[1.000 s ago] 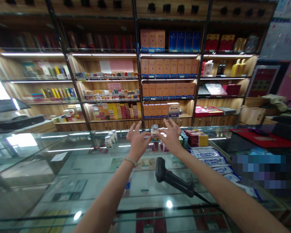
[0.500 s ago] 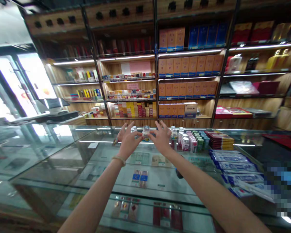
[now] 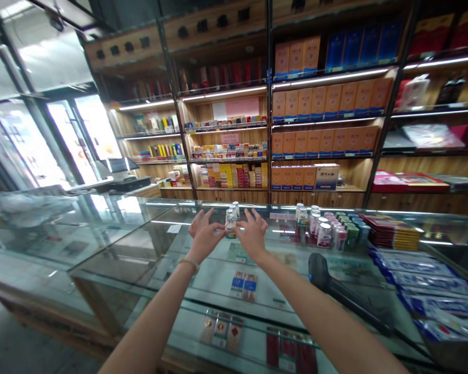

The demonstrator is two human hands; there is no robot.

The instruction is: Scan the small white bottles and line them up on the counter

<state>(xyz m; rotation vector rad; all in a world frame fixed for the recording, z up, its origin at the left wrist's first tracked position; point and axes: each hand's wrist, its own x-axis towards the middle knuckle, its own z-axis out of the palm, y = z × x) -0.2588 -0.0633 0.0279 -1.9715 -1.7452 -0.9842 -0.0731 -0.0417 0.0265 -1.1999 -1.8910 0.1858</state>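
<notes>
Both hands meet at a small clear jar (image 3: 230, 227) with a light lid, over the glass counter (image 3: 206, 265). My left hand (image 3: 206, 234) pinches its left side between thumb and forefinger, the other fingers raised. From the right, my right hand (image 3: 252, 234) pinches the same jar with thumb and forefinger. Just behind it stand a few similar white-lidded jars (image 3: 236, 209). To the right are rows of small jars with pink labels (image 3: 324, 236) and green ones (image 3: 351, 234).
A black handheld scanner (image 3: 320, 270) lies right of my right forearm. Stacked red-yellow packets (image 3: 392, 232) and blue-white packets (image 3: 432, 280) cover the counter's right side. Shelves of orange boxes (image 3: 323, 143) stand behind; a register (image 3: 120, 174) is at the left.
The view has turned left, so shelves and goods appear farther right. Both hands with the jar now sit in front of the jars behind, and more of the scanner shows.
</notes>
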